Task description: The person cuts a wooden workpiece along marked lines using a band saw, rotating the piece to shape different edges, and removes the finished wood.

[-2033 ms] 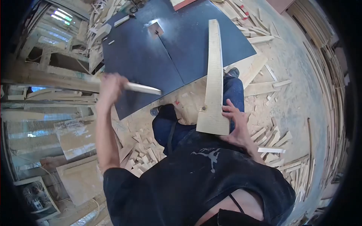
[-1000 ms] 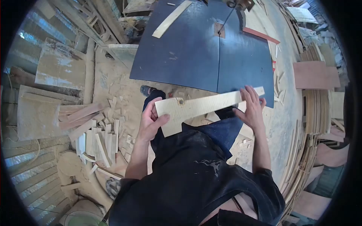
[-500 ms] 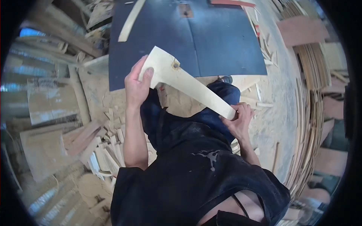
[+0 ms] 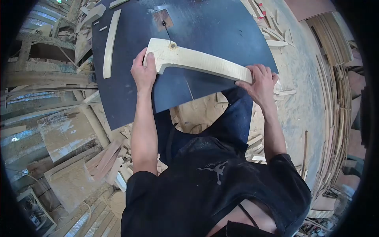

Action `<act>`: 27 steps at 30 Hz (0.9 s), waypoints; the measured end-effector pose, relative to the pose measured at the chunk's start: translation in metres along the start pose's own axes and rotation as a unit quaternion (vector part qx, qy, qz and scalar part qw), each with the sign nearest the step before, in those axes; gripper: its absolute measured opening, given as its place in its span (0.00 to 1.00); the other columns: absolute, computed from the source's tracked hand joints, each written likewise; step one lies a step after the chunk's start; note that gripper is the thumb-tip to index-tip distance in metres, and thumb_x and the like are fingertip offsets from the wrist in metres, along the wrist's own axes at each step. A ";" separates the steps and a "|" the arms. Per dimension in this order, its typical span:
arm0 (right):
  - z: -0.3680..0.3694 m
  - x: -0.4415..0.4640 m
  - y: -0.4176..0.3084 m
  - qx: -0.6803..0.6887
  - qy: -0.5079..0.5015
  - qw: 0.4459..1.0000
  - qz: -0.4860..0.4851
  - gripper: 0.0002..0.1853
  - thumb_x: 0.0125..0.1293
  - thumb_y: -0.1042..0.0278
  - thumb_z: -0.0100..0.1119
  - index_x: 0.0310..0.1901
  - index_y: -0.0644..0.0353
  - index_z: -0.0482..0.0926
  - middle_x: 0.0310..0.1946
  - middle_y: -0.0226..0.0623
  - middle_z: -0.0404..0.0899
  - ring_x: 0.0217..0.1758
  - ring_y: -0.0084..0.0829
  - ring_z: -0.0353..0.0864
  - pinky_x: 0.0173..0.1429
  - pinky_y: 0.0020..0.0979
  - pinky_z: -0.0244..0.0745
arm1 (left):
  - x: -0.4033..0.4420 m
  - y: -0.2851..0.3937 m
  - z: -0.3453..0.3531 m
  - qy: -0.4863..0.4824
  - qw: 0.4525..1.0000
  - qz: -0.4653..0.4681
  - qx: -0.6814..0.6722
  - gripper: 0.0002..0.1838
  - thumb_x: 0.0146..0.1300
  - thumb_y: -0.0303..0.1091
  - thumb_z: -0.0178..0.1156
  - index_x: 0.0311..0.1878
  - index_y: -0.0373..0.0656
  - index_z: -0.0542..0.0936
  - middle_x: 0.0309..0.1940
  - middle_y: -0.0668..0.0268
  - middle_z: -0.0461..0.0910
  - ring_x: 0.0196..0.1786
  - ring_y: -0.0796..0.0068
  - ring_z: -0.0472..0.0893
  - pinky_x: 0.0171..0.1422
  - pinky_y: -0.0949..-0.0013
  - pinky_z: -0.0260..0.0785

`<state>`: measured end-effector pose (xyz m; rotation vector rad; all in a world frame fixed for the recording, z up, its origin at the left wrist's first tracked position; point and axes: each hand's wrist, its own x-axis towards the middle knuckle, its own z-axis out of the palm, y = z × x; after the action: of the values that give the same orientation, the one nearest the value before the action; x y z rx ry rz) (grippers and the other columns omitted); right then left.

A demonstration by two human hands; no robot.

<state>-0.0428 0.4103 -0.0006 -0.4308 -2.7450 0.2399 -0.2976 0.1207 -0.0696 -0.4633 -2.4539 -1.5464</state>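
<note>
A pale curved wooden piece [image 4: 205, 63] with a dark knot near its wide left end is held crosswise over the dark table [image 4: 221, 23]. My left hand [image 4: 145, 70] grips the wide end, thumb on top and fingers behind it. Around the narrow right end is my right hand [image 4: 260, 83], its thumb on the near side. Beyond the wide end, a blade slot runs from a small square insert [image 4: 163, 20] in the tabletop. A slim curved wooden strip [image 4: 110, 45] lies on the table's left part.
Wood offcuts [image 4: 122, 168] lie on the floor at the left, with more scraps [image 4: 276, 41] right of the table. Stacked thin boards [image 4: 329, 43] stand along the far right. A box with wires [image 4: 35, 213] is at the lower left.
Both hands have moved forward with the curved piece, from over the lap and the table's near edge to over the tabletop. The view has shifted too.
</note>
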 end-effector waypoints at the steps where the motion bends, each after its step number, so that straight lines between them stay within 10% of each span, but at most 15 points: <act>1: 0.003 0.006 0.000 -0.003 -0.003 1.000 0.001 0.31 0.48 0.43 0.79 0.50 0.52 0.84 0.45 0.30 0.81 0.52 0.38 0.75 0.61 0.44 0.58 | 0.007 -0.002 0.004 0.004 1.000 -0.007 0.004 0.20 0.70 0.43 0.63 0.58 0.42 0.86 0.49 0.51 0.87 0.53 0.55 0.85 0.62 0.58 0.75; 10: 0.015 0.031 -0.033 0.015 -0.010 0.999 0.037 0.29 0.47 0.49 0.83 0.49 0.52 0.86 0.44 0.25 0.86 0.43 0.34 0.74 0.55 0.38 0.62 | 0.077 -0.013 0.022 0.011 0.994 -0.060 -0.086 0.16 0.69 0.36 0.66 0.53 0.34 0.87 0.44 0.60 0.90 0.47 0.76 0.86 0.57 0.69 0.76; 27: 0.029 0.048 -0.039 0.016 0.018 0.999 0.039 0.28 0.45 0.49 0.84 0.48 0.51 0.87 0.40 0.24 0.86 0.43 0.32 0.74 0.54 0.37 0.62 | 0.107 -0.028 0.024 0.002 0.993 -0.058 -0.106 0.16 0.69 0.37 0.66 0.53 0.35 0.88 0.43 0.62 0.90 0.46 0.77 0.84 0.55 0.70 0.76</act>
<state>-0.1069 0.3861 -0.0038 -0.5286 -2.6891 0.2918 -0.4073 0.1472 -0.0679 -0.3574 -2.3618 -1.8645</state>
